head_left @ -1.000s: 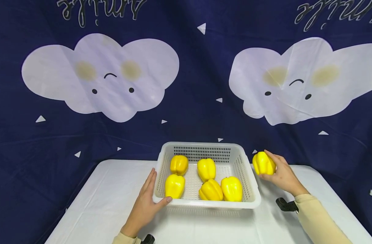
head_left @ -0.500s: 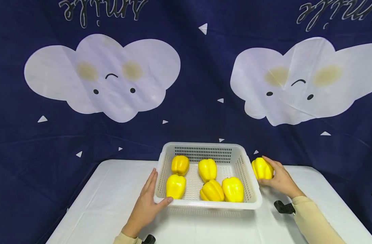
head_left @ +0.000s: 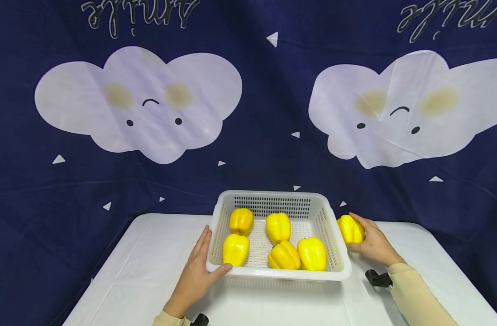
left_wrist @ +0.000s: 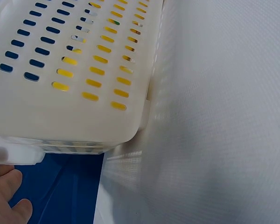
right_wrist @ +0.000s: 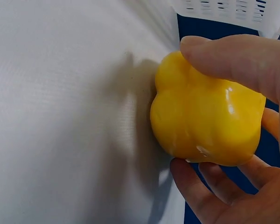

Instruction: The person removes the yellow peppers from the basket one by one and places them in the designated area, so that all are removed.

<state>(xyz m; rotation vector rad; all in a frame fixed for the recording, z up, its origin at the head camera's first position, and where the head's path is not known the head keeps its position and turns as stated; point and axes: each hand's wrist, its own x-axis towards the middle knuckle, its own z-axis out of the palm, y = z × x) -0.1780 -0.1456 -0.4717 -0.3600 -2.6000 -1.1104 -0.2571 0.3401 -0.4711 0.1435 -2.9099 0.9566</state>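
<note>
A white plastic basket [head_left: 279, 273] with slotted walls stands on the table, and several yellow bell peppers [head_left: 278, 227] lie inside it. My left hand [head_left: 194, 274] holds the basket's near left corner, thumb on the front rim and fingers along the outer left side. In the left wrist view, its fingertips [left_wrist: 8, 183] show just below the rim. Right of the basket, my right hand [head_left: 376, 243] grips another yellow bell pepper [head_left: 350, 229] between thumb and fingers. Seen from the right wrist, this pepper [right_wrist: 207, 112] is close over the white tabletop, its shadow beside it.
A white cloth covers the table [head_left: 122, 271]. Behind its far edge hangs a dark blue curtain [head_left: 269, 113] with printed clouds. Black wrist mounts [head_left: 379, 278] sit at both sleeves.
My right hand has lowered the bell pepper toward the table beside the basket, shifting slightly left. The left hand keeps its place on the basket; the whole view has drifted slightly.
</note>
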